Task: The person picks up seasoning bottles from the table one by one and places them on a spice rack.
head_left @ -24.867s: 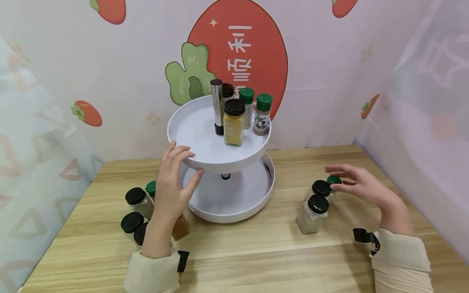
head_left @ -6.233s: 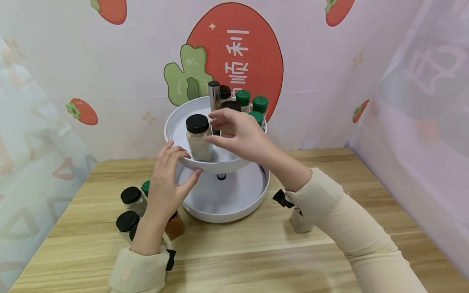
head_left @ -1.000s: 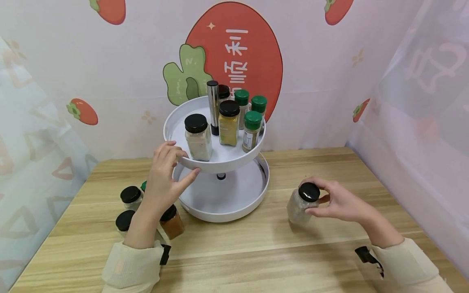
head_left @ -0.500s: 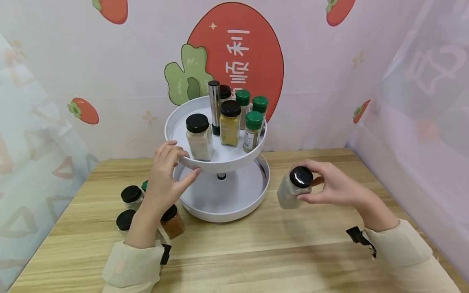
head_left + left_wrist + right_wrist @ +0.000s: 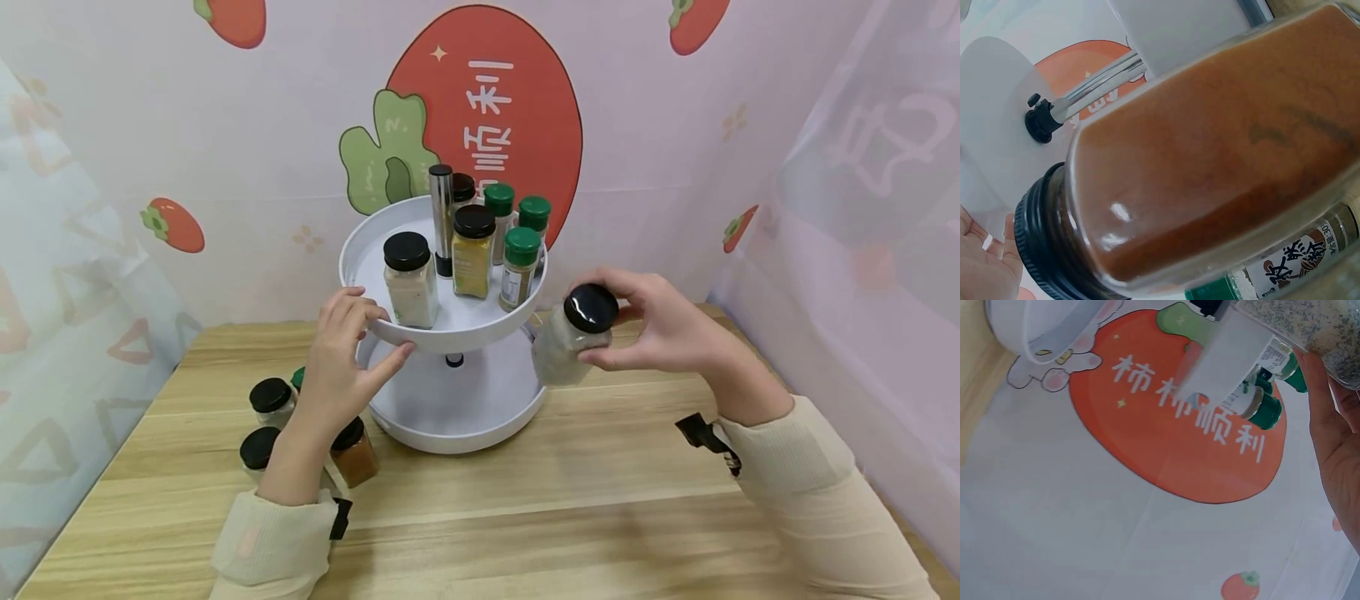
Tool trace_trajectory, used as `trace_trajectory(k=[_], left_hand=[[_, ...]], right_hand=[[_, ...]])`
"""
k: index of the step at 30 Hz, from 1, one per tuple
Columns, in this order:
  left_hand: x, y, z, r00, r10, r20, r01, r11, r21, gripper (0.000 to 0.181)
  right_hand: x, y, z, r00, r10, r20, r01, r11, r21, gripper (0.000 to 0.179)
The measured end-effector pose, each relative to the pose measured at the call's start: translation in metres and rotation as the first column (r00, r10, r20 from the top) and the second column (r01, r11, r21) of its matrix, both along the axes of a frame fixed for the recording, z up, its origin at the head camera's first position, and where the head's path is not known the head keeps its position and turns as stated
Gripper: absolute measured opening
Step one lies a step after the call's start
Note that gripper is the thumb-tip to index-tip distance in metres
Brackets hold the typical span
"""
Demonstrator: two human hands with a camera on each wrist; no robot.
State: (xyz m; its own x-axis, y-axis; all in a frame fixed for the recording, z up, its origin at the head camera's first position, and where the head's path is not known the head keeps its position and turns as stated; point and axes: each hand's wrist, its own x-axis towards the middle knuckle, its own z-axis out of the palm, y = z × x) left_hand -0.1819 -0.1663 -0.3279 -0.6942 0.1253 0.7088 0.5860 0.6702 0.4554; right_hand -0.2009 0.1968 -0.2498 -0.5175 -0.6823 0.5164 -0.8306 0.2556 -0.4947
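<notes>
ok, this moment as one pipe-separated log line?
left hand: holding upper tray rim | right hand: gripping black-lidded speckled-seasoning jar, tilted, midair | orange-brown spice jar: on table

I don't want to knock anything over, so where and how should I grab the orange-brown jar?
Probably grip the orange-brown jar by its flat-sided body below the black lid, coming from the right: bare tabletop lies there, while the left forearm crowds its left. The right hand holds another jar, so free it first.
</notes>
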Motion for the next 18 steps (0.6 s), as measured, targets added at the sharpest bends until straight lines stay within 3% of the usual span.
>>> trace_trajectory(k=[7,18], left_hand=[[0.0,-0.001,0.001,1.0,0.002,0.009,-0.002,1.0,0.005,0.04],[0.001,0.0,0.0,1.0,-0.004,0.014,0.004,1.0,0.009,0.039]], right_hand=[[-0.005,-0.018,0.019,0.998,0.029,-0.061,-0.034,0.997,-0.076,0.059],[-0.002,-0.046,0.051,0.997,0.037,-0.072,-0.041,0.998,-0.051,0.058]])
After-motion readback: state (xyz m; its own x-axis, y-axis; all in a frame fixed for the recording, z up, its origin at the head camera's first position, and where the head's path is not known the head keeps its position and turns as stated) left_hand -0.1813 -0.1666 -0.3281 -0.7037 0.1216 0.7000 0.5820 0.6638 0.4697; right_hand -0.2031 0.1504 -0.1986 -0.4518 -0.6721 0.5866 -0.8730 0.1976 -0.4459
